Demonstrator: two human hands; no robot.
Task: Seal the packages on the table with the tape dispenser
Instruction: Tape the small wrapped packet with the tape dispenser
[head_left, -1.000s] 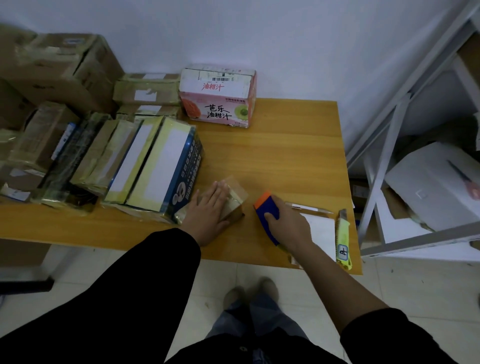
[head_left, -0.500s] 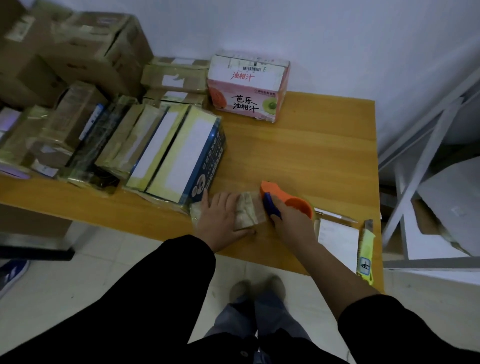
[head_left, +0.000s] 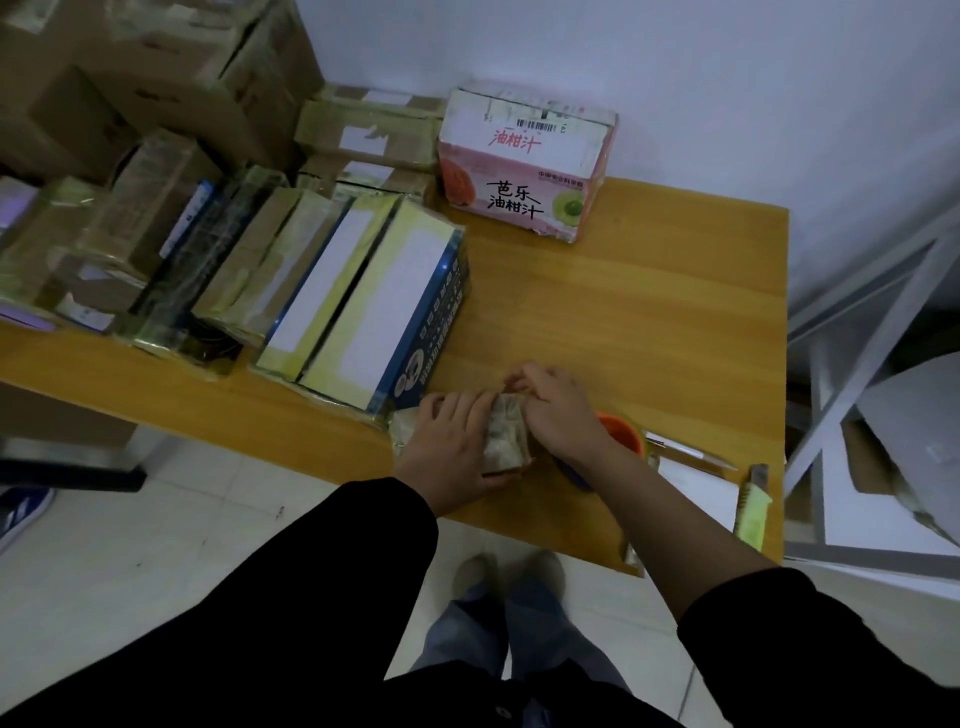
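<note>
A small tape-wrapped package (head_left: 506, 436) lies near the front edge of the wooden table (head_left: 649, 322). My left hand (head_left: 452, 447) lies flat over its left part and holds it down. My right hand (head_left: 558, 410) rests on its right side, fingers curled at the far top edge. The orange and blue tape dispenser (head_left: 621, 434) lies on the table just behind my right wrist, mostly hidden by it. A row of taped packages (head_left: 363, 306) stands on edge to the left.
A pink juice carton (head_left: 524, 166) sits at the back by the wall. Stacked cardboard boxes (head_left: 156, 78) fill the far left. A pen (head_left: 691, 452), a white sheet (head_left: 696, 493) and a yellow utility knife (head_left: 753, 506) lie at the front right corner. A white metal rack (head_left: 857, 332) stands to the right.
My right hand let go of the tape dispenser, which now lies on the table, and moved onto the small package. My left hand stayed on the package.
</note>
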